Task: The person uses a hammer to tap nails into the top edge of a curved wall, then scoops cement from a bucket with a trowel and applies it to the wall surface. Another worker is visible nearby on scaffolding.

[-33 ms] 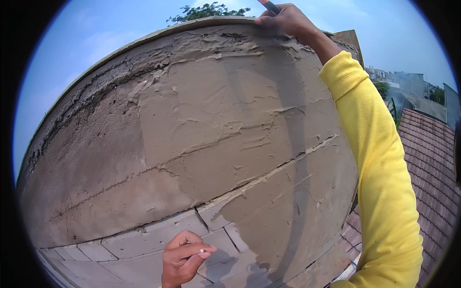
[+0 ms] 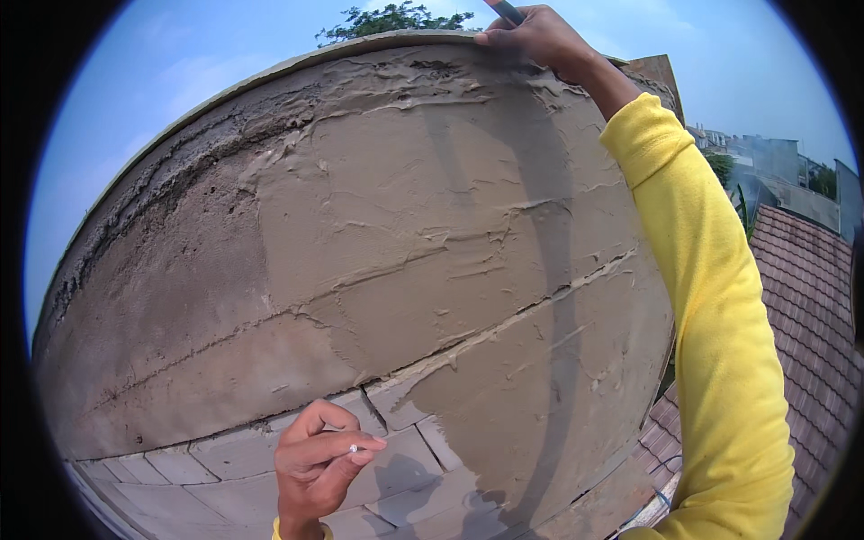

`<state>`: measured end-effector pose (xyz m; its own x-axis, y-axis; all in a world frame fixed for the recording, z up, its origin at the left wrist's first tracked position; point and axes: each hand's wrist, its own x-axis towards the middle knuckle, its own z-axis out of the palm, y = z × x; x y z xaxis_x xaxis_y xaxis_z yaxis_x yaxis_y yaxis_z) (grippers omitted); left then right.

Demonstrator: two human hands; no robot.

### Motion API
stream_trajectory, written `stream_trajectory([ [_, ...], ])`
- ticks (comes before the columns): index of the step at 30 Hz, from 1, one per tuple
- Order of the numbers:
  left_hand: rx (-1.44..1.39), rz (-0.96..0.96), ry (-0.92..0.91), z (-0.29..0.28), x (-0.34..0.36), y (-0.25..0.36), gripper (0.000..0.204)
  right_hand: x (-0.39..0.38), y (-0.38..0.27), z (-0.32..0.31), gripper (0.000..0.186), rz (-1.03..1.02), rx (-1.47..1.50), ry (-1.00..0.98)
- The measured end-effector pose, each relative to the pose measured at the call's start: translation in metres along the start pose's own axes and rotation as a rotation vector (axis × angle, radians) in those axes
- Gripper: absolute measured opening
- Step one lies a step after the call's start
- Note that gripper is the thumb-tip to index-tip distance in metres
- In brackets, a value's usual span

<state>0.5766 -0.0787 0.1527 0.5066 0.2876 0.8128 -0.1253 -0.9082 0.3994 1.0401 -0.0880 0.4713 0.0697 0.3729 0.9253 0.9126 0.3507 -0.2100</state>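
Lower centre, the left hand (image 2: 310,463) pinches one white stub (image 2: 354,448), mostly hidden; top, the right hand (image 2: 547,40) clasps one cut-off handle (image 2: 509,13).

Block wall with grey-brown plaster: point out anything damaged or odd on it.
The grey-brown plaster coat looks uneven, with raised ridges and a ragged lower edge over the pale rectangular blocks. Left of that edge, a dark slanting gap between two blocks looks unfilled.

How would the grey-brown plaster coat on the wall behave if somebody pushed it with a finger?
The grey-brown plaster coat would probably dent and smear, since its lower patch looks dark and damp. Its raised ridges may flatten easily, being thin and uneven.
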Motion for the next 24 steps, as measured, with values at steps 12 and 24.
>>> stream_trajectory([
  [12,0.652,0.130,0.071,0.016,0.470,0.100,0.034,-0.092,0.023,-0.116,0.055,0.164,0.354,0.130],
  [24,1.036,-0.276,-0.041,0.039,0.540,0.042,0.047,-0.069,0.050,-0.134,0.049,0.012,0.073,0.087],
])
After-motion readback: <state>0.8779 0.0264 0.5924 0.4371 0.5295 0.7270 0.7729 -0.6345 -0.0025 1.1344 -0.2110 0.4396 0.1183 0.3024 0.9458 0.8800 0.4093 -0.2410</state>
